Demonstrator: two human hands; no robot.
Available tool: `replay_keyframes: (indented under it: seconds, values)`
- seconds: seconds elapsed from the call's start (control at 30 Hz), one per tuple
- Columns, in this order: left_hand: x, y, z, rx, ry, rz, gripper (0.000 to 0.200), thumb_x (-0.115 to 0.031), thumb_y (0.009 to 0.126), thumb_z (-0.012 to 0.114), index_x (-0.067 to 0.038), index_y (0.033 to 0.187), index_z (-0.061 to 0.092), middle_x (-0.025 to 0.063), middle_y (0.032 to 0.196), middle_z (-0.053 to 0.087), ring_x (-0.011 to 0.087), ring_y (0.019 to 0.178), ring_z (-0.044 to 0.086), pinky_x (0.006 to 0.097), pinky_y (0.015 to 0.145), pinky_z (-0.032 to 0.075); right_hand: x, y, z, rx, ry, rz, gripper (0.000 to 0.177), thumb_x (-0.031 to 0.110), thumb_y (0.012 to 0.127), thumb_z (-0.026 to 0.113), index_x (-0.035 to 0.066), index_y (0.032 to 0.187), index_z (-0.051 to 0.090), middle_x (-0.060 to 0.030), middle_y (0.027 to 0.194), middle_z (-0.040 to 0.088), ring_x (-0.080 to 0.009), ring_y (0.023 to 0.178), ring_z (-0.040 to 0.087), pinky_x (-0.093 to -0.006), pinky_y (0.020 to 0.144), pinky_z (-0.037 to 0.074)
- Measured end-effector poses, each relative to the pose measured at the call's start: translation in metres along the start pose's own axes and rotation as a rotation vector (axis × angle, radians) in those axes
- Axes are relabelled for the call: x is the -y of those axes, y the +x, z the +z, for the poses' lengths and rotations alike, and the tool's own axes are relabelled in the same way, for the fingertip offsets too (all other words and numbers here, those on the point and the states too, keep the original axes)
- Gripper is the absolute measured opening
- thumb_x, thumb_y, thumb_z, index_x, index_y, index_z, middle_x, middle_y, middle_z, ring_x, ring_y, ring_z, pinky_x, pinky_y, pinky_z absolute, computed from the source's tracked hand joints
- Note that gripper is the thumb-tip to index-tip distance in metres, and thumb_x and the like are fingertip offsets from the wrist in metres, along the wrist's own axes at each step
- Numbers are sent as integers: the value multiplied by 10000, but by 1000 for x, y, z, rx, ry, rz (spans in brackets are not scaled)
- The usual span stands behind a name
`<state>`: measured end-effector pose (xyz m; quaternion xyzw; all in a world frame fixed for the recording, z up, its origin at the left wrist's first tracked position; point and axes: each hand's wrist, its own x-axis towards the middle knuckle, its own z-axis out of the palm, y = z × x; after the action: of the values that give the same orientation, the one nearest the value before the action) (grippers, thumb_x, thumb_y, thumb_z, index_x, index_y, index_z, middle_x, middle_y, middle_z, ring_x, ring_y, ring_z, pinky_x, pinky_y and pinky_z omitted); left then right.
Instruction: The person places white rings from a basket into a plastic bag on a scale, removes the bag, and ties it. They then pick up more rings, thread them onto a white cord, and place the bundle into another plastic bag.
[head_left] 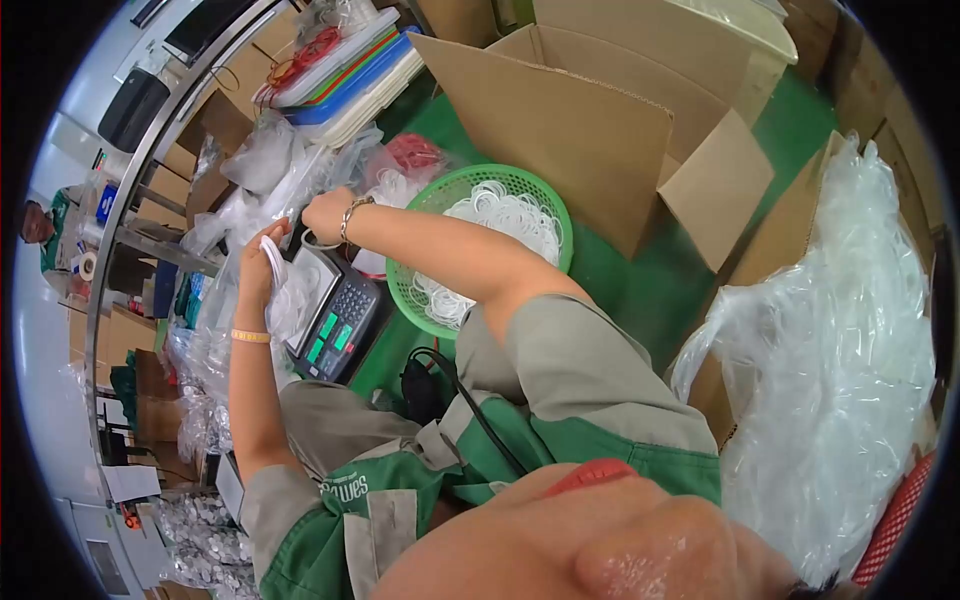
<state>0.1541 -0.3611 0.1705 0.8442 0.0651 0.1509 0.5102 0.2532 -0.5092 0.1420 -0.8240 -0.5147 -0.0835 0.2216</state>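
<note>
My left hand (260, 264) is raised over the left side of the scale, its fingers closed on a small bundle of thin white loops (273, 262). Just to its right, my right hand (326, 213) is closed, with a pale loop (316, 241) showing below it; exactly how the fingers grip is hard to see. Under both hands sits a digital scale (345, 318) with green displays and a keypad, a clear plastic bag (292, 305) lying against its pan. Beneath my right forearm stands a green basket (566, 225) full of white rings (505, 218).
Behind the basket is a large open cardboard box (560, 120). Clear plastic sheeting (820, 370) drapes a box at right. Plastic bags (265, 160) and stacked coloured trays (350, 85) lie at upper left. A metal rail (120, 215) curves along the left; another person (45, 228) is beyond it.
</note>
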Motion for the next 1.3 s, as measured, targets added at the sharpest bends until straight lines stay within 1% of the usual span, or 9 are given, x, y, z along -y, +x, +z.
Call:
replay_keyframes:
  seconds: [0.1, 0.23, 0.53, 0.7, 0.83, 0.97, 1.07, 1.17, 1.3]
  values:
    - [2, -2, 7, 53, -10, -31, 282, -144, 841, 507, 27, 1062, 536, 92, 963, 595, 136, 916, 529, 215, 803, 389, 2, 7, 3, -21, 127, 46, 194, 256, 737, 518, 164, 860, 636, -112, 870, 616, -279, 825, 590, -391, 686, 467]
    - [29, 2, -4, -54, 72, -101, 206, -202, 821, 540, -56, 943, 620, -24, 703, 581, 17, 481, 390, 174, 403, 255, 4, 13, 9, -28, 244, 72, 204, 291, 764, 494, 148, 832, 623, -99, 851, 614, -272, 819, 586, -394, 692, 455]
    - [26, -9, -17, 173, -270, -284, 285, -215, 819, 539, -12, 1018, 546, 8, 741, 589, 15, 398, 335, 156, 354, 257, 5, 22, 16, -4, 242, 98, 206, 239, 735, 497, 138, 860, 625, -116, 872, 610, -279, 825, 588, -390, 693, 463]
    - [33, -12, -18, 179, -210, -359, 172, -174, 809, 551, -25, 892, 571, 7, 743, 601, 16, 476, 410, 148, 408, 295, 5, 32, 32, -12, 109, 2, 184, 256, 761, 441, 163, 805, 593, -91, 793, 614, -273, 760, 596, -406, 658, 452]
    - [73, -5, -49, 73, -28, -186, 181, -139, 810, 519, -9, 924, 574, 39, 796, 597, 134, 760, 570, 226, 637, 440, -9, 48, 51, 141, 148, -33, 300, 287, 721, 458, 191, 982, 571, -106, 957, 593, -290, 899, 562, -408, 748, 444]
    - [80, -7, -121, -330, 377, 22, 240, -100, 749, 451, -58, 896, 636, 0, 627, 560, 80, 495, 438, 224, 435, 313, -55, 66, 59, 207, 183, -27, 349, 341, 752, 525, 96, 999, 558, -147, 949, 583, -306, 881, 556, -389, 753, 440]
    - [102, -12, -181, -713, 231, -218, 214, -130, 714, 563, -66, 901, 647, 16, 625, 572, 84, 483, 428, 245, 452, 339, -73, 65, 60, 174, -56, 59, 255, 289, 753, 470, 109, 905, 568, -132, 932, 586, -311, 873, 554, -425, 733, 443]
    - [144, -22, -220, -838, 153, -213, 215, -151, 695, 602, -89, 895, 654, 54, 741, 621, 125, 618, 543, 253, 566, 417, -93, 60, 60, 197, -106, 169, 235, 265, 749, 498, 101, 902, 570, -129, 906, 593, -290, 857, 559, -394, 721, 444]
    - [157, -21, -234, -920, 545, -219, 217, -201, 703, 602, -106, 892, 650, 128, 869, 625, 241, 814, 595, 305, 716, 448, -116, 68, 76, 280, -125, 263, 242, 263, 746, 499, 102, 911, 572, -137, 934, 586, -296, 879, 557, -391, 744, 442]
